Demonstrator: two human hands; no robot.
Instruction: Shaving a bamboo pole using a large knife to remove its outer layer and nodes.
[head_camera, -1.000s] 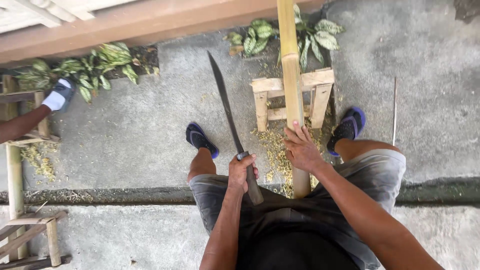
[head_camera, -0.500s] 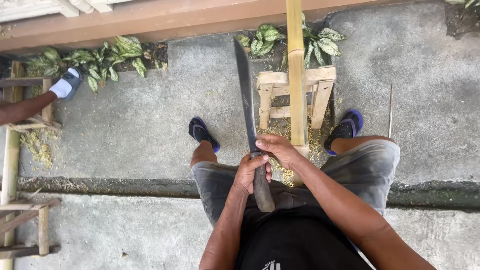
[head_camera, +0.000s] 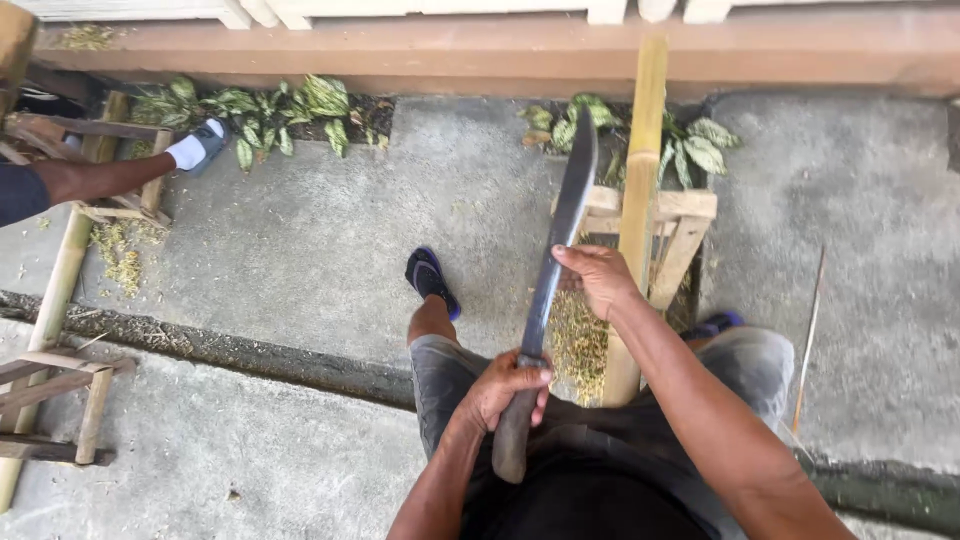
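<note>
1. Head view looks down on a grey concrete floor (head_camera: 300, 250), crossed by a dark drain groove (head_camera: 250, 350) and bounded at the top by a reddish wall ledge (head_camera: 450, 55) with leafy plants (head_camera: 260, 110) at its foot.
2. A long bamboo pole (head_camera: 640, 180) runs from between the seated person's knees up over a small wooden stand (head_camera: 690, 215); pale shavings (head_camera: 575, 340) lie beneath it.
3. The machete (head_camera: 560, 250) now stands just left of the pole. A second ago it leaned well away to the left with the right hand on the bamboo; since then the blade has swung upright and closer.
4. The left hand (head_camera: 510, 385) has its fingers wrapped tight around the dark handle.
5. The right hand (head_camera: 598, 278) has left the pole and now pinches the blade's back edge between thumb and fingers, which suggests the blade is being steadied against the bamboo.
6. At far left, another person's leg (head_camera: 110, 175) in a white sock rests beside a second bamboo frame (head_camera: 60, 290).
</note>
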